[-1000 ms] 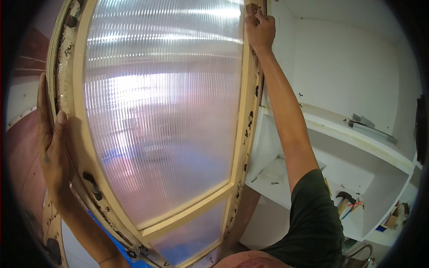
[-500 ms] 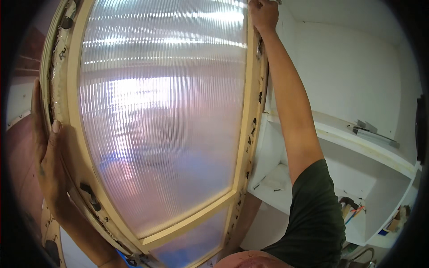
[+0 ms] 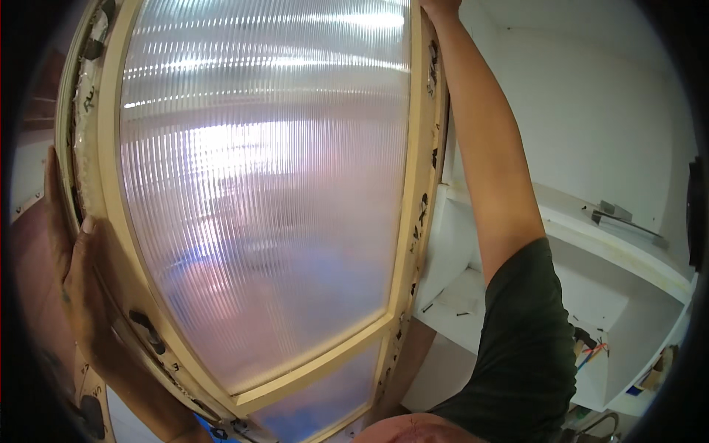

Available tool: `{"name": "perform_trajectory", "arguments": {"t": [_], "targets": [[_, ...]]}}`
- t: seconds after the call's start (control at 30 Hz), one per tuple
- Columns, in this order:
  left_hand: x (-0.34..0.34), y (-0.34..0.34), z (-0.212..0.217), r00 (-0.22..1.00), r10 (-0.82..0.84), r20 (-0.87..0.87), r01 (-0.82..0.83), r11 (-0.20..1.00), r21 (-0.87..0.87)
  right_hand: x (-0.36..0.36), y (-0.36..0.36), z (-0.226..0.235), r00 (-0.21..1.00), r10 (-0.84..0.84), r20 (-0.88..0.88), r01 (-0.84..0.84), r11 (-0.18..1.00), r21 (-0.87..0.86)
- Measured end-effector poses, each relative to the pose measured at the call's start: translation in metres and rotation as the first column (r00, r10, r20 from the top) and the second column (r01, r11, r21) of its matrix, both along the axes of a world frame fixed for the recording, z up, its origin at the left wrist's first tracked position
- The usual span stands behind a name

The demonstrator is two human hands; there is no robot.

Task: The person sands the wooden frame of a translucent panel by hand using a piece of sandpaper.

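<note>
1. Held upright close before the camera: a cream-framed door panel (image 3: 417,184) glazed with ribbed translucent sheet (image 3: 266,184), filling most of the view.
2. Crossed low down by a cream rail (image 3: 317,362), with a smaller ribbed pane below it.
3. Gripped on its outer left edge by the left hand (image 3: 74,273): palm pressed flat against the frame's side, thumb laid on the front face, fingers wrapped behind.
4. Reached at the top right corner by the right hand (image 3: 441,6), arm stretched straight up along the frame; mostly cut off by the picture's upper edge, so grasp impossible to tell.
5. Marked along both frame edges by dark hinge or hardware recesses (image 3: 148,332).
6. Standing just right of the panel: white shelving (image 3: 628,258), with a small metal bracket (image 3: 617,214) on the upper shelf and scattered screws (image 3: 443,306) on the lower one.
</note>
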State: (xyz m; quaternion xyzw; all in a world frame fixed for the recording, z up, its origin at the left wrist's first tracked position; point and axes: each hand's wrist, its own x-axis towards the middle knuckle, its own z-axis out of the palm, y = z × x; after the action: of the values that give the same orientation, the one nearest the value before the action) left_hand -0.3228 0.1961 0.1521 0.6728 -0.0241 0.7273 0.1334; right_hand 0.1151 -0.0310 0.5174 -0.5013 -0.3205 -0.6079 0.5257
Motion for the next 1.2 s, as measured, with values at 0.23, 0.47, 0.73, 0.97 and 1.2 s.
{"name": "perform_trajectory", "arguments": {"t": [0.23, 0.47, 0.73, 0.97, 1.2], "targets": [[0.014, -0.009, 0.004, 0.998, -0.059, -0.020, 0.058, 0.996, -0.071, 0.025, -0.038, 0.041, 0.968, 0.118, 0.220, -0.149, 0.980, 0.133], [0.003, -0.023, 0.005, 0.990, -0.142, -0.006, 0.141, 0.987, -0.081, -0.003, -0.083, -0.065, 0.823, 0.565, 0.059, -0.566, 0.809, 0.158], [0.016, -0.033, 0.010, 0.987, -0.157, 0.010, 0.157, 0.979, -0.132, 0.005, -0.056, -0.165, 0.870, 0.487, -0.075, -0.487, 0.873, 0.029], [0.003, -0.047, 0.005, 0.822, 0.539, 0.183, -0.550, 0.835, 0.011, -0.104, -0.027, -0.267, 0.673, 0.737, -0.060, -0.721, 0.636, -0.276], [0.074, -0.167, -0.016, 0.893, 0.424, -0.148, -0.369, 0.881, 0.297, -0.210, 0.003, -0.343, 0.148, 0.942, -0.300, -0.932, 0.032, -0.361]]}}
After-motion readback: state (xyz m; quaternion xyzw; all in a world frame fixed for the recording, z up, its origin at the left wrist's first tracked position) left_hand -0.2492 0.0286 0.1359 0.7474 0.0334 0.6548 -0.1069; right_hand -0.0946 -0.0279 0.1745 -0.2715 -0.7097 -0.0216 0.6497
